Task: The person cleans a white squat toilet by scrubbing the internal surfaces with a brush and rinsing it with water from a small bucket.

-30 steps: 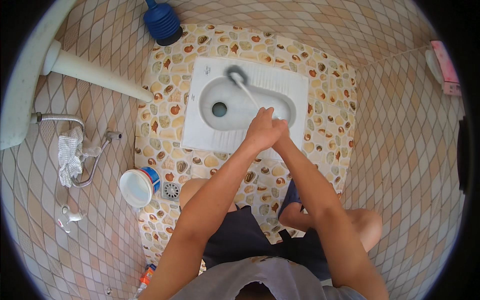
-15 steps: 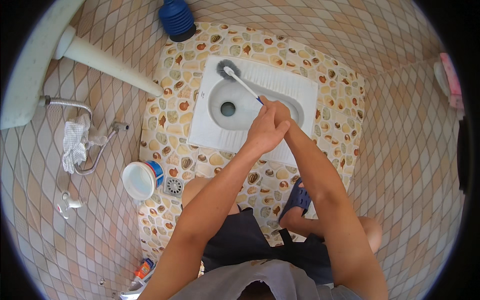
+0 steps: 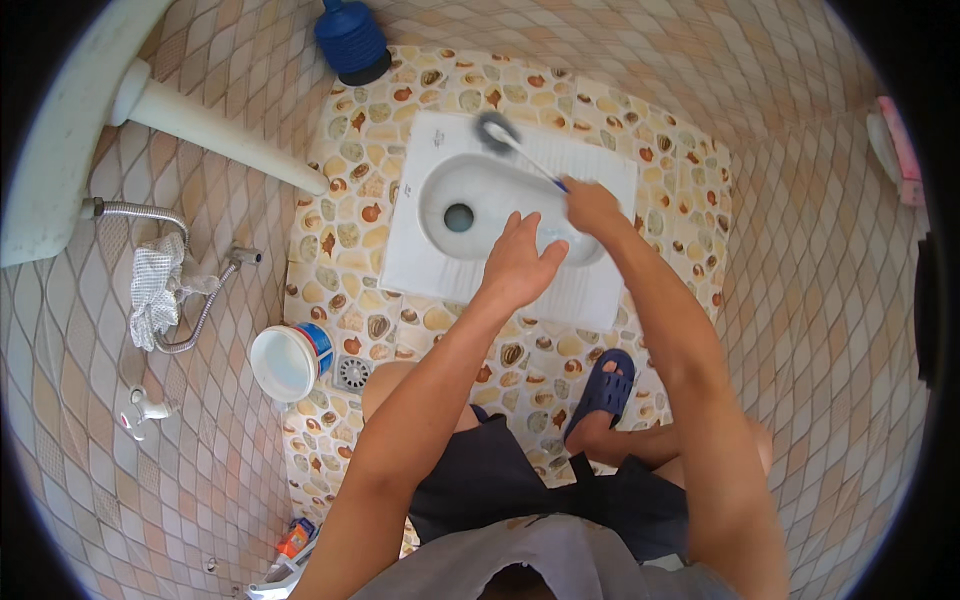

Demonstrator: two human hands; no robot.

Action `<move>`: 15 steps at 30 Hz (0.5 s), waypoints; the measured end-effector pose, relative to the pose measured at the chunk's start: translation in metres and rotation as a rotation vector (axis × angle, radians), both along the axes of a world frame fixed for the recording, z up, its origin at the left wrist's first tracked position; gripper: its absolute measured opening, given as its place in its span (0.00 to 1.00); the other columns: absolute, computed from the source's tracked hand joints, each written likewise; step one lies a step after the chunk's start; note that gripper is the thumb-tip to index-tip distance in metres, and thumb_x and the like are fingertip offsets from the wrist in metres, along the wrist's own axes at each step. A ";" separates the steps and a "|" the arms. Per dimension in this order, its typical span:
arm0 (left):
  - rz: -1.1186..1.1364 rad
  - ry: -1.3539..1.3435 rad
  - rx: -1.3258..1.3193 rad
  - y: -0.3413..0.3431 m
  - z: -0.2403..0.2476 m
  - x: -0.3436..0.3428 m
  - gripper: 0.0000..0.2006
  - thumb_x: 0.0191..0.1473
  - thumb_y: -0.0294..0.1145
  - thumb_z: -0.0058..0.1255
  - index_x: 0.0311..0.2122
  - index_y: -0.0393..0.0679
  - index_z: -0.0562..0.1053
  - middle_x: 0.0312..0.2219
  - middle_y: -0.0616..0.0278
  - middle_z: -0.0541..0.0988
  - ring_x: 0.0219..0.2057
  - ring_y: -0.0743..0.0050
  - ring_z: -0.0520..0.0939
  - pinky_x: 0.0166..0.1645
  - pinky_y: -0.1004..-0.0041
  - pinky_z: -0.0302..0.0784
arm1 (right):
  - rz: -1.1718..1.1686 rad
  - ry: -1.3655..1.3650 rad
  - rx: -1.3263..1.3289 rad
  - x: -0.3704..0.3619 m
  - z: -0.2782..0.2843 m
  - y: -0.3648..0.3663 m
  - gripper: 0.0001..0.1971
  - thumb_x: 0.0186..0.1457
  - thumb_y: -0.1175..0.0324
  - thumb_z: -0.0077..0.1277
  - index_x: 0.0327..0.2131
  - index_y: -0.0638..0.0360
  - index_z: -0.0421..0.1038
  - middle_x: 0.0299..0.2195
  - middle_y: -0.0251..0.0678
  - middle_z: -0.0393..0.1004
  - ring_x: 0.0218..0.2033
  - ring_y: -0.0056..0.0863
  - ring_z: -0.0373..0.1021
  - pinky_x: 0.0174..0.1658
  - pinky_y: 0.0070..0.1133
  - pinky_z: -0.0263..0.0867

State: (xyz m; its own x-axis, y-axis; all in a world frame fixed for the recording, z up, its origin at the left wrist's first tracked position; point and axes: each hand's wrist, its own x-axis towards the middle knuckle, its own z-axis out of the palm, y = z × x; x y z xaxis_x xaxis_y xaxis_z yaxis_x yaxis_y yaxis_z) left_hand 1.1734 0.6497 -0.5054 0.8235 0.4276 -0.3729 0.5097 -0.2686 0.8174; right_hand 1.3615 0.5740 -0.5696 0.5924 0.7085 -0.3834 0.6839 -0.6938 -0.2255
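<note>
My right hand [image 3: 594, 207] is closed round the blue end of a toilet brush [image 3: 531, 160]. The brush has a white handle and a round grey bristle head, blurred by motion, over the far rim of a white squat toilet [image 3: 405, 245]. Over the near side of the bowl hovers my left hand [image 3: 521, 262], its fingers stretched and the thumb apart, holding nothing. The toilet's dark round drain hole shows to the left of that hand.
A blue plunger [image 3: 352, 45] stands in the far left corner. On the left are a white bucket [image 3: 283, 363], a floor drain [image 3: 352, 373], a tap [image 3: 145, 408], a hose [image 3: 204, 315] with a checked cloth [image 3: 156, 290], and a white pipe [image 3: 220, 125].
My right hand has moved right and slightly away with the brush, and the brush head has shifted right. My left hand has come off the right one.
</note>
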 end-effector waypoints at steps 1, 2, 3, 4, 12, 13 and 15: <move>0.012 0.000 0.013 0.006 0.003 0.001 0.36 0.54 0.51 0.49 0.60 0.33 0.60 0.62 0.36 0.56 0.65 0.45 0.55 0.66 0.63 0.51 | 0.012 0.000 0.013 0.003 0.004 -0.017 0.26 0.51 0.74 0.41 0.57 0.53 0.63 0.38 0.52 0.77 0.40 0.49 0.73 0.42 0.39 0.69; 0.017 -0.005 -0.006 0.005 0.007 0.006 0.36 0.54 0.51 0.49 0.60 0.33 0.60 0.62 0.36 0.56 0.65 0.45 0.55 0.66 0.63 0.51 | -0.048 0.005 -0.047 0.011 0.011 -0.042 0.25 0.51 0.73 0.42 0.56 0.53 0.64 0.37 0.52 0.77 0.40 0.48 0.74 0.43 0.39 0.69; 0.020 0.003 -0.028 0.002 0.008 0.006 0.36 0.54 0.51 0.49 0.60 0.33 0.60 0.62 0.36 0.56 0.65 0.45 0.55 0.66 0.63 0.52 | -0.110 0.024 -0.109 0.011 0.014 -0.054 0.24 0.51 0.73 0.43 0.55 0.53 0.65 0.36 0.51 0.77 0.40 0.47 0.74 0.43 0.38 0.70; 0.020 0.002 -0.031 0.001 0.007 0.007 0.36 0.54 0.51 0.49 0.60 0.33 0.60 0.62 0.36 0.56 0.65 0.45 0.55 0.66 0.63 0.52 | -0.111 0.022 -0.112 0.011 0.010 -0.049 0.24 0.51 0.73 0.43 0.55 0.53 0.65 0.36 0.51 0.77 0.40 0.47 0.74 0.43 0.38 0.70; 0.031 -0.003 -0.004 0.002 0.004 0.004 0.35 0.55 0.50 0.50 0.60 0.34 0.61 0.61 0.37 0.58 0.64 0.46 0.57 0.66 0.63 0.53 | 0.070 -0.067 -0.102 0.013 0.017 -0.033 0.24 0.53 0.73 0.42 0.56 0.53 0.63 0.33 0.49 0.77 0.36 0.47 0.75 0.39 0.38 0.71; 0.032 -0.009 -0.001 0.002 0.005 0.010 0.35 0.55 0.50 0.50 0.60 0.34 0.61 0.61 0.37 0.58 0.64 0.46 0.57 0.66 0.63 0.53 | 0.010 -0.040 -0.172 0.016 0.026 -0.050 0.24 0.53 0.73 0.42 0.56 0.52 0.63 0.33 0.50 0.77 0.36 0.48 0.75 0.37 0.39 0.71; 0.015 -0.026 0.046 0.002 0.003 0.015 0.34 0.55 0.49 0.50 0.59 0.33 0.62 0.60 0.39 0.60 0.63 0.46 0.59 0.65 0.63 0.54 | 0.024 -0.023 -0.158 0.013 0.042 -0.040 0.24 0.54 0.73 0.41 0.56 0.52 0.63 0.35 0.49 0.77 0.38 0.46 0.75 0.40 0.38 0.71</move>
State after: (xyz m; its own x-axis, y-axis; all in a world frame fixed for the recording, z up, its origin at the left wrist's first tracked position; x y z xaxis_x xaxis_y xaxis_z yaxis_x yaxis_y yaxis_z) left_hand 1.1886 0.6513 -0.5021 0.8258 0.4562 -0.3316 0.4930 -0.2982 0.8173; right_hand 1.3742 0.5341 -0.5275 0.5859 0.6549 -0.4774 0.7046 -0.7026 -0.0991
